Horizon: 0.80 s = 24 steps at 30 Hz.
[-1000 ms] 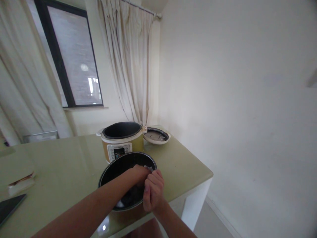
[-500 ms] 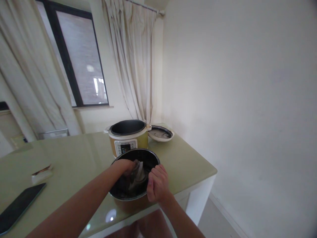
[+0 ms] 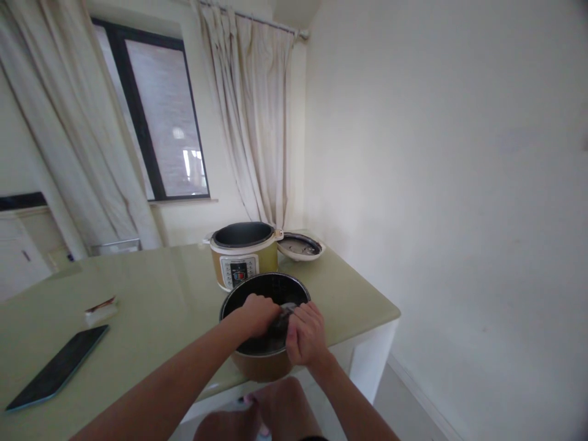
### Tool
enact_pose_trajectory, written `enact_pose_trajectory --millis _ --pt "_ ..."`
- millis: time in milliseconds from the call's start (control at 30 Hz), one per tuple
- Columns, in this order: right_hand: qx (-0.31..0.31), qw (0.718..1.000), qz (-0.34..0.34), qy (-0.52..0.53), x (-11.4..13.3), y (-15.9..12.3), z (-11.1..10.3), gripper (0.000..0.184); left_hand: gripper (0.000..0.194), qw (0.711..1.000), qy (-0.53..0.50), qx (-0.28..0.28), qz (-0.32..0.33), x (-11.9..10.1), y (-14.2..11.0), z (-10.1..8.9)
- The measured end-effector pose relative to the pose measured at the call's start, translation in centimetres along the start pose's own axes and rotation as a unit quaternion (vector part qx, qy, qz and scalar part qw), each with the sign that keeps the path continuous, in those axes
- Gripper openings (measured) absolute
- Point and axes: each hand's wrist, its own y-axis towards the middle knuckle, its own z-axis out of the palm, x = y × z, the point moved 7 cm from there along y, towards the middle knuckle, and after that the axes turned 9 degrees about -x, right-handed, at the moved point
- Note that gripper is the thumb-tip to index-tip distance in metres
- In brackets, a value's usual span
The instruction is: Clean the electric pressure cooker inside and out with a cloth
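In the head view, the left hand [image 3: 258, 313] is down inside a dark-lined inner pot [image 3: 261, 365], its fingers closed on a crumpled grey-white cloth [image 3: 288, 308]. The cloth shows at the fingertips, between the 2 hands and near the pot's right wall; the rest of it is hidden. The right hand [image 3: 307, 334] is clamped on the pot's rim at the right side, knuckles up, just beside the cloth. The pot sits below both hands at the near edge of a pale green desk [image 3: 169, 288]; whether its whole base rests there cannot be told.

Straight beyond the left hand stands a cooker [image 3: 266, 262], open at the top, with its control panel [image 3: 239, 270] facing the hands. Beyond the right hand, just beside the cooker, a round lid [image 3: 301, 246] lies with its inner side up. Well to the left of the left hand lie 2 things: a dark flat tablet [image 3: 59, 367] with a teal edge and, farther off, a small white packet [image 3: 100, 313] with a brown strip.
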Motion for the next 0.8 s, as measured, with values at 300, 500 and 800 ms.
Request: enact_pose_trajectory --millis 300,500,800 --pt "0.011 0.998 0.006 -0.069 -4.5 -2.0 -8.8 0.025 0.044 0.701 -0.531 -0.453 -0.146 6.6 -5.8 -10.6" --pt "0.014 0.988 0.016 -0.155 -8.5 -2.2 -10.3 0.031 0.034 0.474 -0.711 -0.484 -0.188 8.3 -10.6 -10.3" --pt "0.018 0.977 0.033 -0.21 -13.5 -1.6 -7.8 0.038 0.025 0.478 -0.702 -0.45 -0.275 9.8 -14.4 -6.9"
